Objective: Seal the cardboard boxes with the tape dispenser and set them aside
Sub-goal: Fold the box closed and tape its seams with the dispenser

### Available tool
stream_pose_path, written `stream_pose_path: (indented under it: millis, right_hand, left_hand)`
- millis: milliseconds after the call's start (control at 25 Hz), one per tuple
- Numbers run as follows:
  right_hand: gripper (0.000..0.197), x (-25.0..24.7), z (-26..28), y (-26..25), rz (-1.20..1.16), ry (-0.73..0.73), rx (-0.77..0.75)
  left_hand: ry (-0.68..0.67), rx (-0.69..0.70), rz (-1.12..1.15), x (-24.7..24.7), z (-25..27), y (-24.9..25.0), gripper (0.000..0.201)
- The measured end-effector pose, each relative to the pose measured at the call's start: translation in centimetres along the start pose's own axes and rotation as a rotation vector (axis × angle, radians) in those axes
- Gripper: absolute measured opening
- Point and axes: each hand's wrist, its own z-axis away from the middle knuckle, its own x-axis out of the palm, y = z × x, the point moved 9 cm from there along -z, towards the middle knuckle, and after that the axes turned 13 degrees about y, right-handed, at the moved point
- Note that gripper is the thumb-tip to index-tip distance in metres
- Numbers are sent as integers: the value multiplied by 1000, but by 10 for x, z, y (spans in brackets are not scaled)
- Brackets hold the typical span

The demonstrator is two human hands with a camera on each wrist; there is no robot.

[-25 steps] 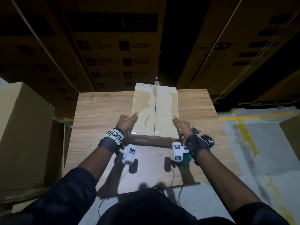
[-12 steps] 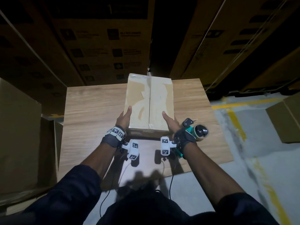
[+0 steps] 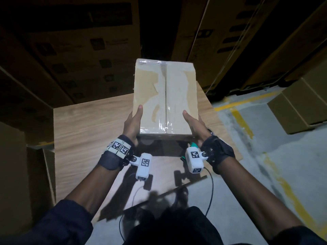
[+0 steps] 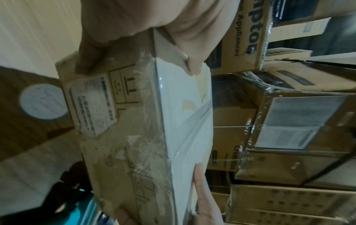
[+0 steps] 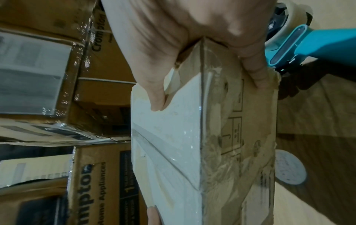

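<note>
A cardboard box point(image 3: 164, 96), with clear tape along its top seam, is held in the air above the wooden table point(image 3: 88, 124). My left hand point(image 3: 133, 121) grips its near left corner, thumb on top and fingers on the side. My right hand point(image 3: 194, 124) grips the near right corner the same way. The left wrist view shows the box point(image 4: 138, 137) and the left hand point(image 4: 134, 18), and the right wrist view shows the box point(image 5: 192, 137) and the right hand point(image 5: 183, 30). The teal tape dispenser point(image 5: 300, 39) lies on the table just below my right hand, mostly hidden in the head view.
Large printed cartons point(image 3: 79, 50) are stacked close behind the table. Another carton point(image 3: 12, 174) stands at its left, and one more point(image 3: 300, 106) sits on the grey floor to the right, beside yellow lines. A white round disc point(image 5: 289, 167) lies on the table under the box.
The box has come up off the table and nearer to me. Both hands slid from its sides to the near corners, and it now covers the tape dispenser in the head view.
</note>
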Motion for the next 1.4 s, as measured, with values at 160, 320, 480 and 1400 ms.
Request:
stream_pose_path:
  millis: [160, 320, 480, 1400]
  right_hand:
    - [89, -42, 12, -27, -100, -47, -60]
    - [55, -106, 13, -46, -171, -67, -102]
    - [59, -211, -5, -62, -172, -43, -133]
    - [52, -707, -349, -104, 18, 305, 185]
  left_hand:
    - [17, 72, -2, 38, 44, 17, 34]
    - [37, 131, -9, 93, 99, 19, 26]
    - [24, 158, -21, 186, 141, -7, 35]
    - [-123, -71, -253, 793, 128, -165, 27]
